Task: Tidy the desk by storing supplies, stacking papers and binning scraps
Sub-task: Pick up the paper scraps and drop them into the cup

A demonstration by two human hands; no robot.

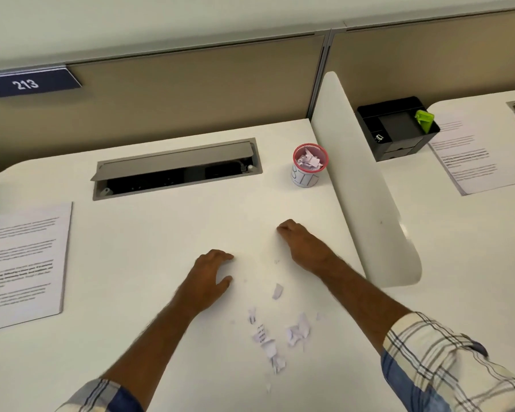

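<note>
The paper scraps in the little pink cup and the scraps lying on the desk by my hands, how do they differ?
The scraps in the pink-rimmed cup are heaped together inside it; the loose scraps lie scattered flat over the white desk. The cup's scraps sit far back by the divider; the loose scraps lie near, between the forearms, behind the left hand and right hand. Both are small torn white paper bits.

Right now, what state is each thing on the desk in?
Left hand: fingers spread, resting on the desk, holding nothing.
Right hand: fingers curled; whether it holds a scrap cannot be told.
Paper scraps: loose on the desk, not binned.
Pink-rimmed bin cup: upright, scraps inside.
Cable hatch: lid propped open.
Printed papers: stacked flat at the left.
Black organiser: upright on the next desk, green item inside.
</note>
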